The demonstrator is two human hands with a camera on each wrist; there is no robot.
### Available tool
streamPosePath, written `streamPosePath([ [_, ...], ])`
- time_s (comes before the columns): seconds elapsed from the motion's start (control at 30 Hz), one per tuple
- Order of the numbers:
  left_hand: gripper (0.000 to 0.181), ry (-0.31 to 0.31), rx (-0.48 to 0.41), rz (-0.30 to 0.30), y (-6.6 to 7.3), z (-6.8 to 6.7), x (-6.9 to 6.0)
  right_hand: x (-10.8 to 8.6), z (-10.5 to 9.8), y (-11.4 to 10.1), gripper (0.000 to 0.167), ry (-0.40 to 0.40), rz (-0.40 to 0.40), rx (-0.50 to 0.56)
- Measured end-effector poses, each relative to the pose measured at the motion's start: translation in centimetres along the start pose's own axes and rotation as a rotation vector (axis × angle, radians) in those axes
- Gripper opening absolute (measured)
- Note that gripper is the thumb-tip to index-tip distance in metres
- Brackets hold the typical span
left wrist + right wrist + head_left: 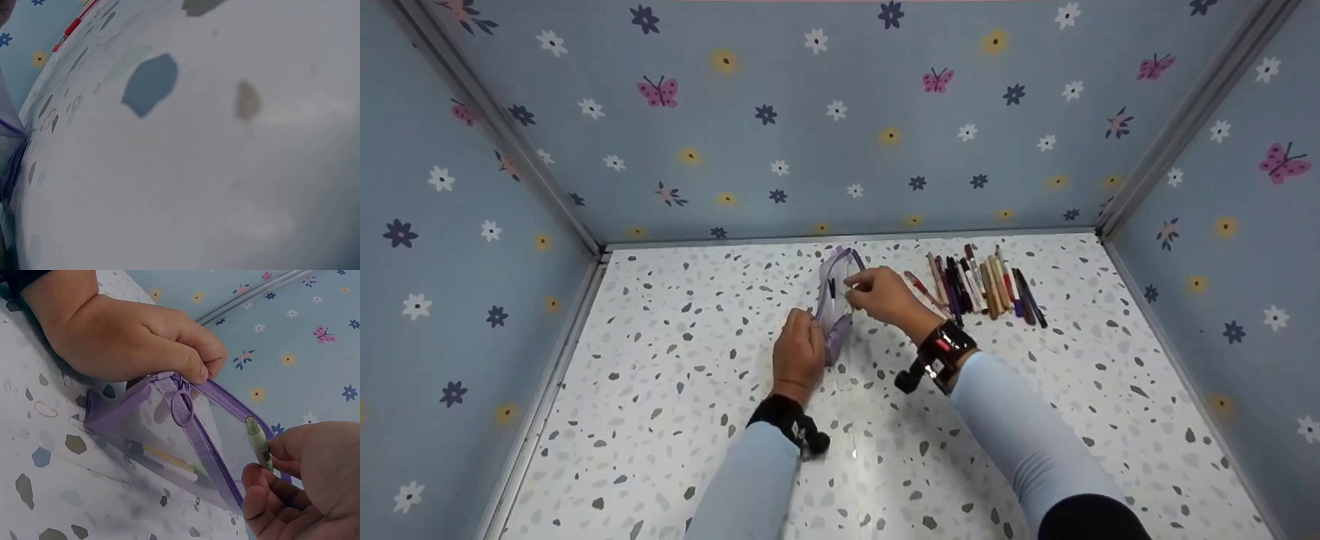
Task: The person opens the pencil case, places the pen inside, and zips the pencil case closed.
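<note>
Head view places a purple mesh zip pouch [835,309] left of multicoloured pens [988,289]; left hand [799,351] pinches its upper edge, right hand [885,295] a pale-green pen [259,443] at the pouch's mouth, where sagging zip edges [210,451] could snag it.

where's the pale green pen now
The pen is right of centre in the right wrist view, pinched by the right hand at the open purple pouch.

Speckled white tabletop [660,375]; on it, a purple mesh pouch [830,311]; to the right, assorted pens [989,289]
</note>
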State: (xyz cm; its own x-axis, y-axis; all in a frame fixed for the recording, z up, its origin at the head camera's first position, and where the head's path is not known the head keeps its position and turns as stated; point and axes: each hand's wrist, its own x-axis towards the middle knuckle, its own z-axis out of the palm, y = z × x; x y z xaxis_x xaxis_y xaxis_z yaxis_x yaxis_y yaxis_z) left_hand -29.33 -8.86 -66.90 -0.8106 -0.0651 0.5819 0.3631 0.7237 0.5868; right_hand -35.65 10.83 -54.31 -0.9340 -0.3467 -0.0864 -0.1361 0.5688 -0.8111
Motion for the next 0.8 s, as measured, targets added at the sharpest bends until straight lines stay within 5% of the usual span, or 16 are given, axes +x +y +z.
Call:
streamPosePath([
  [0.33, 0.016, 0.017, 0.003, 0.016, 0.4, 0.2, 0.0, 0.0, -0.1, 0.9, 0.037, 0.021, -0.042, -0.030],
  [0.8, 0.018, 0.035, -0.004, 0.034, 0.0, 0.1, 0.0, -2.6, -6.9, 6.4, 0.030, 0.195, 0.101, 0.049],
])
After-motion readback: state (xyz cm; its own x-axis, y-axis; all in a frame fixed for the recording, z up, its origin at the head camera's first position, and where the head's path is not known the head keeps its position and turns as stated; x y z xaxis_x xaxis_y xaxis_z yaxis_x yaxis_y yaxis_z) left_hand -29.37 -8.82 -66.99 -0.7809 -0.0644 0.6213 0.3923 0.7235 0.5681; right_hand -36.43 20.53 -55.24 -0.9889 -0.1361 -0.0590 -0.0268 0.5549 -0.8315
